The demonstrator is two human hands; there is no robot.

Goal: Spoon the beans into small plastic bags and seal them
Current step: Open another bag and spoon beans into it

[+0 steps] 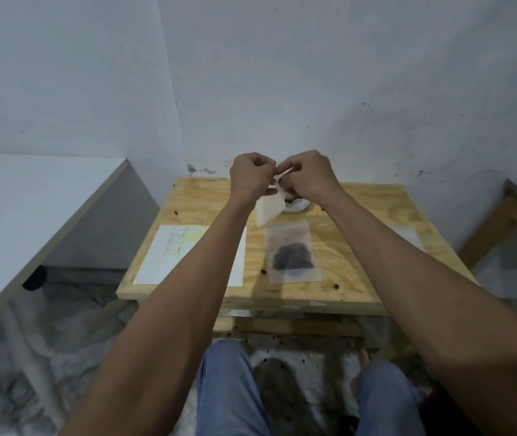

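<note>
Both hands are pinching the top edge of a small, see-through white plastic bag in the air above the far edge of the wooden worktop, and it looks best to pull the two sides apart gently so the mouth opens wide for the beans. The left hand and the right hand are curling tight, fingertips squeezing the bag's top. A flat, clear plastic bag with dark beans inside is lying near the middle of the worktop.

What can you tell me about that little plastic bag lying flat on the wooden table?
The small plastic bag is clear, slightly frosted and rectangular. It lies flat on the plywood table, toward the near edge, with a dark clump of beans inside its lower half. Neither hand touches it. Whether its top is sealed cannot be told.
</note>
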